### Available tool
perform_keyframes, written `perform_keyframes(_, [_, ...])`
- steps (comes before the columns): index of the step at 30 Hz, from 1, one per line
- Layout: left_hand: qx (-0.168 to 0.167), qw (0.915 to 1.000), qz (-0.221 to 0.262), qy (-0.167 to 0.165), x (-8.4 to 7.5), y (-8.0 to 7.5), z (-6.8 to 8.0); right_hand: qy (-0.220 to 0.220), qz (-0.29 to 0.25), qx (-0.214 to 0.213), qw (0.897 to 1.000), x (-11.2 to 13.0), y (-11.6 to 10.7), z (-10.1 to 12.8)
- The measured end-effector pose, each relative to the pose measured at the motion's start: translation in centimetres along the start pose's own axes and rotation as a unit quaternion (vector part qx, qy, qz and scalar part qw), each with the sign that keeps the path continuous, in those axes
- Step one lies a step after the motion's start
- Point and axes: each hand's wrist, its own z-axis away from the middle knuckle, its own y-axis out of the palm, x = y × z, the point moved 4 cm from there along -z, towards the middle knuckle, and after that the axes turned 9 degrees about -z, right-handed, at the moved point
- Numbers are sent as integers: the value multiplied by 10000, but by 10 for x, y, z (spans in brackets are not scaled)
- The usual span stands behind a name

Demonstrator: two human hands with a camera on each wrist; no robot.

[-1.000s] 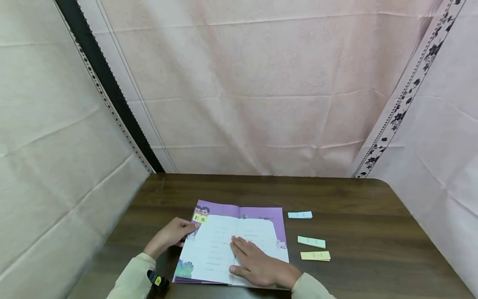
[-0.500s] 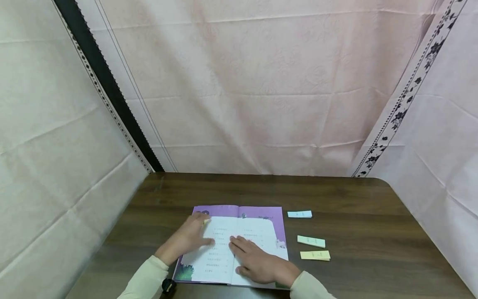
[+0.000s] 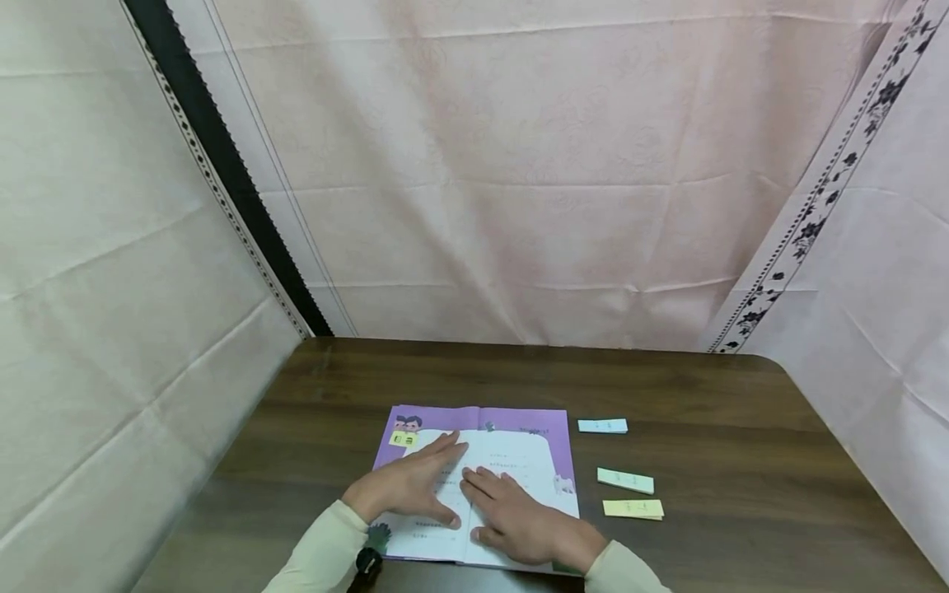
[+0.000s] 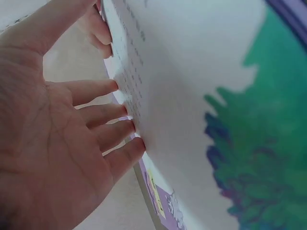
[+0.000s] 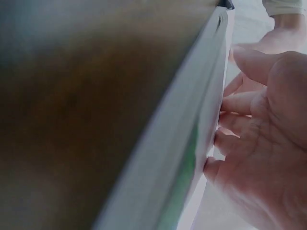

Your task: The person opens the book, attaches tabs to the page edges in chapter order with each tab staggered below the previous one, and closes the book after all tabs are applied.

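Left hand (image 3: 408, 487) and right hand (image 3: 519, 519) lie palm-down on the open book (image 3: 511, 449) on the desk (image 3: 741, 461), fingers (image 4: 112, 112) straight, holding nothing.

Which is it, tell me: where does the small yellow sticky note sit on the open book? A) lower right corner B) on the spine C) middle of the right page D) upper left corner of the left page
D: the yellow sticky note sits at the upper left of the open book, just beyond the left hand.
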Motion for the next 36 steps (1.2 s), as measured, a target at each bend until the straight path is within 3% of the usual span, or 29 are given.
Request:
perform_keyframes(5, [98, 9998, -17, -166, -2, 3, 1, 1, -117, -135, 9998, 1, 3, 9])
perform_keyframes(10, [92, 9995, -62, -292, -4, 5, 5, 251, -266, -636, 9973, -7, -8, 16])
perform_keyframes(14, [108, 9994, -72, -313, -8, 8, 7, 791, -296, -1049, 9909, -34, -25, 16])
perform_keyframes(18, [106, 9990, -171, -389, -12, 9, 3, 1567, -392, -1315, 9781, -72, -47, 11])
perform_keyframes(22, [130, 9988, -133, -454, -14, 9, 0, 2005, -495, -1370, 9688, -100, -67, 12])
perform_keyframes(29, [112, 9985, -24, -536, -14, 10, -1, 1941, -248, -1380, 9709, -113, -81, 10])
perform_keyframes(36, [90, 9986, 37, -515, -14, 9, -1, 1708, 683, -1433, 9724, -107, -77, 9])
